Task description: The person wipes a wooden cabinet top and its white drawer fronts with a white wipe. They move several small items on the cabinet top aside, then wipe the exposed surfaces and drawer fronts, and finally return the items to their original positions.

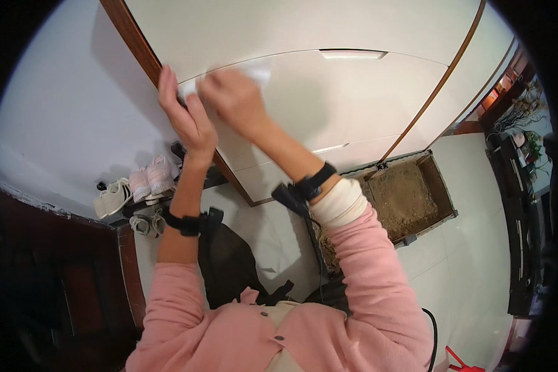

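In front of me stands a white cabinet (307, 102) with brown wooden edging. My left hand (186, 114) is at the cabinet's left edge, fingers pointing up along the brown trim (135, 37); whether it grips anything is not clear. My right hand (237, 100) is just to its right, blurred and curled, before the upper part of a drawer front. A blurred white piece of material (260, 72), perhaps paper or cloth, shows beside my right hand, and a white bit (187, 88) shows between the two hands. Both forearms wear black straps.
Pink shoes (151, 179) and white sneakers (114, 197) sit on a rack at the left wall. An open bin (446, 200) holding brown granular material stands on the floor at the cabinet's foot. A black low cabinet (516, 223) is at far right; a red object (465, 367) lies lower right.
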A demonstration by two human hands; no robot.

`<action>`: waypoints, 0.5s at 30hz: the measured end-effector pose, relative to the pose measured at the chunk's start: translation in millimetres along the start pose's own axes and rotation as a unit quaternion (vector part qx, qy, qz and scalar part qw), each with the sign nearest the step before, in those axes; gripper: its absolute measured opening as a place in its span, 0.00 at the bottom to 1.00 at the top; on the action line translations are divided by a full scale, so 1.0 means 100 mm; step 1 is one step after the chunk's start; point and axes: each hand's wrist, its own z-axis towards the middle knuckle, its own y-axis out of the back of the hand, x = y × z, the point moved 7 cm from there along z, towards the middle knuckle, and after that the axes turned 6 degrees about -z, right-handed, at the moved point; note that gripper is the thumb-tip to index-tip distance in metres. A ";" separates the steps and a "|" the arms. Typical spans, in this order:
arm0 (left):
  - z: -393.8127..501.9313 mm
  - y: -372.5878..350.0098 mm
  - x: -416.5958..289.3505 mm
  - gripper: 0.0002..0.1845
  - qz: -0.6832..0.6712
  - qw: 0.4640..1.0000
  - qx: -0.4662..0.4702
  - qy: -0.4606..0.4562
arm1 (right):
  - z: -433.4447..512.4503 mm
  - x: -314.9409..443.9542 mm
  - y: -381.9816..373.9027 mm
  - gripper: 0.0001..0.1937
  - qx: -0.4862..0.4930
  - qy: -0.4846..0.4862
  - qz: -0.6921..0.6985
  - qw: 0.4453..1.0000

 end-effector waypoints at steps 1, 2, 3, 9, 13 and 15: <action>-0.15 0.01 -0.05 0.23 0.056 0.997 0.044 -0.009 | -0.11 0.11 0.05 0.08 -0.016 0.032 0.040 0.999; -0.27 0.00 -0.09 0.23 0.080 0.993 0.089 -0.017 | -0.20 0.12 -0.03 0.08 0.057 0.035 0.024 0.998; -0.35 -0.02 -0.18 0.24 0.096 0.984 0.136 -0.072 | -0.28 0.12 -0.03 0.08 0.089 0.050 0.015 0.995; -0.29 -0.45 -0.19 0.26 0.166 0.966 0.191 -0.051 | -0.28 -0.53 0.41 0.09 0.061 0.054 -0.095 0.992; -0.36 -1.16 -0.41 0.31 0.249 0.927 0.268 -0.081 | -0.25 -1.14 0.99 0.09 0.033 0.002 -0.194 0.981; -0.39 -1.46 -0.53 0.33 0.240 0.926 0.281 -0.084 | -0.22 -1.38 1.32 0.09 -0.006 -0.009 -0.261 0.965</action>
